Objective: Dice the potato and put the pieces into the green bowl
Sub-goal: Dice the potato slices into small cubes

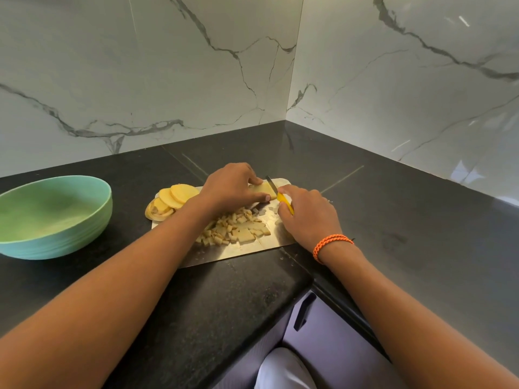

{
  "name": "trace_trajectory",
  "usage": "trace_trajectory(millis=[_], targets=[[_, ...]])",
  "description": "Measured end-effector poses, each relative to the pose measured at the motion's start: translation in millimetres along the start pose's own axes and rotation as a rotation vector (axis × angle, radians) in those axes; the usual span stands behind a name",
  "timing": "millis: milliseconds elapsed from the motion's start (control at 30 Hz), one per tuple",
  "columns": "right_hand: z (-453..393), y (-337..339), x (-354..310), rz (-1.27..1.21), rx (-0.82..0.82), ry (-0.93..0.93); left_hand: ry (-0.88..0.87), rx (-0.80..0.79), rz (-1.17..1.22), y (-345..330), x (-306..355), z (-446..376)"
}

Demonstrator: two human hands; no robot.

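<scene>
Black counter: left hand (pixel 230 184) pins potato slices (pixel 265 189); right hand (pixel 304 213) clasps knife (pixel 278 192).

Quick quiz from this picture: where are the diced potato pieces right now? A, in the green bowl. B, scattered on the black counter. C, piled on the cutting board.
C: the diced pieces sit in a heap on the cutting board, while the green bowl holds none.
</scene>
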State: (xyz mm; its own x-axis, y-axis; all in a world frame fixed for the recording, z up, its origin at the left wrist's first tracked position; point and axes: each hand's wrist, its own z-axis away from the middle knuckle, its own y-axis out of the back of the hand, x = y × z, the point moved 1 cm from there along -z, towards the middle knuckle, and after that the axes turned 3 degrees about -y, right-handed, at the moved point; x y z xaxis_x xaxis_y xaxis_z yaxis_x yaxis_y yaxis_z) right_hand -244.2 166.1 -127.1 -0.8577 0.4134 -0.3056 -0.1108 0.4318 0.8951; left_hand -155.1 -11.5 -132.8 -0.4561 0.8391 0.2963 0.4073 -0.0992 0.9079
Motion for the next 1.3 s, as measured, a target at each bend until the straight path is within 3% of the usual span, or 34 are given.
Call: trace_trajectory(millis=[467, 733, 1033, 1300], targets=[[10.0, 5.7, -3.3, -0.002, -0.051, 0.011, 0.029, 0.029, 0.008, -2.1, 6.8, 0.9], [49.4, 12.6, 10.1, -0.031, -0.044, -0.009, 0.128, 0.117, -0.022, -7.4, 19.1, 3.3], [28.4, 12.1, 9.6, -0.166, 0.070, 0.025, 0.115, 0.020, 0.054, 7.3, 10.3, 5.3], [0.2, -3.1, 5.3, -0.068, -0.028, 0.016, 0.112, 0.005, 0.075, 6.1, 5.9, 4.0]])
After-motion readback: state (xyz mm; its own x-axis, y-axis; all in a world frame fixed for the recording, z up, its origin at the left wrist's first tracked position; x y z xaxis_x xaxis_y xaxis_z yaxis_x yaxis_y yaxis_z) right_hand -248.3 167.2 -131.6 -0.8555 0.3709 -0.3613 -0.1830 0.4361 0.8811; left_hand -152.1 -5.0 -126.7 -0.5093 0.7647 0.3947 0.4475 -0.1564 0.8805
